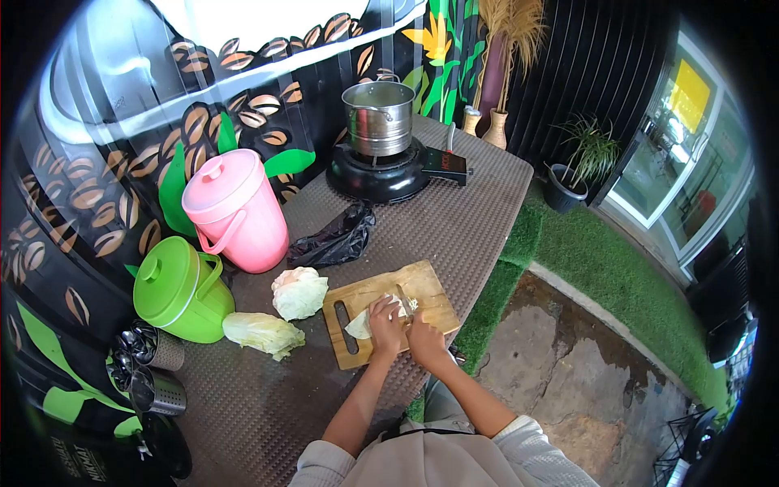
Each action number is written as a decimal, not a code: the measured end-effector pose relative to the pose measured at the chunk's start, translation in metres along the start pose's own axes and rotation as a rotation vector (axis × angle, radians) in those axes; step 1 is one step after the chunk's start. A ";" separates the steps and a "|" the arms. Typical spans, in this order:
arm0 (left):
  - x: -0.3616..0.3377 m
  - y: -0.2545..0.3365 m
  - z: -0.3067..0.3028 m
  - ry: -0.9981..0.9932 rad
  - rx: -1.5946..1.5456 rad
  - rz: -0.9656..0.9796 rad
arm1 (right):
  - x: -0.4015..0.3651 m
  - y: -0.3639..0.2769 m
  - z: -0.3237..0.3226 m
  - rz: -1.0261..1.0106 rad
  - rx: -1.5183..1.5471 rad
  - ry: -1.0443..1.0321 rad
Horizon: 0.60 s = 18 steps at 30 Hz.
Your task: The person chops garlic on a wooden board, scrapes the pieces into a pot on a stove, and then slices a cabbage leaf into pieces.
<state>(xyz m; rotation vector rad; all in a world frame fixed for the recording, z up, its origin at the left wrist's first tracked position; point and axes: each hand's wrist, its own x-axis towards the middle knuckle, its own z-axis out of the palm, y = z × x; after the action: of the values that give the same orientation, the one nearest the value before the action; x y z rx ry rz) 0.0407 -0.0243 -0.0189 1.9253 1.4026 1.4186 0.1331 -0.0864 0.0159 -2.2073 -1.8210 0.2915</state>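
Observation:
A wooden cutting board (339, 302) with a slot handle lies on the brown table. On it my left hand (385, 326) presses down a pale piece of cabbage (359, 325), fingers bent over it. My right hand (426, 341) is closed around the handle of a knife (403, 299), whose blade stands beside the left fingers. Small cut shreds (412, 304) lie by the blade. Left of the board sit a rounded cabbage (299, 293) and a longer napa cabbage (264, 334).
A steel pot (379, 122) stands on a black portable stove (381, 180) at the back. A pink lidded jug (247, 215), a green lidded jug (188, 292), a black plastic bag (334, 238) and metal cutlery holders (157, 391) line the left side. Grass and paving lie right of the table.

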 end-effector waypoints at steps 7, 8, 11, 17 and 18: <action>0.001 -0.001 0.003 0.096 -0.110 -0.091 | -0.017 -0.006 0.018 0.093 -0.053 -0.028; 0.001 -0.003 0.003 0.068 -0.098 -0.103 | -0.014 -0.004 0.015 0.093 -0.054 -0.031; 0.000 0.003 0.001 0.049 -0.073 -0.107 | 0.000 0.003 0.004 0.014 0.030 -0.031; 0.003 0.006 -0.001 0.059 -0.077 -0.110 | -0.014 -0.003 0.018 0.035 -0.021 -0.014; 0.002 0.004 0.000 0.052 -0.092 -0.108 | -0.015 -0.007 0.021 0.054 -0.059 -0.011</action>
<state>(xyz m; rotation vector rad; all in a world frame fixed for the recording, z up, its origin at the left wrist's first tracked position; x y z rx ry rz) 0.0423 -0.0244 -0.0153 1.7412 1.4164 1.4659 0.1170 -0.0978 -0.0018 -2.3016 -1.8003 0.2638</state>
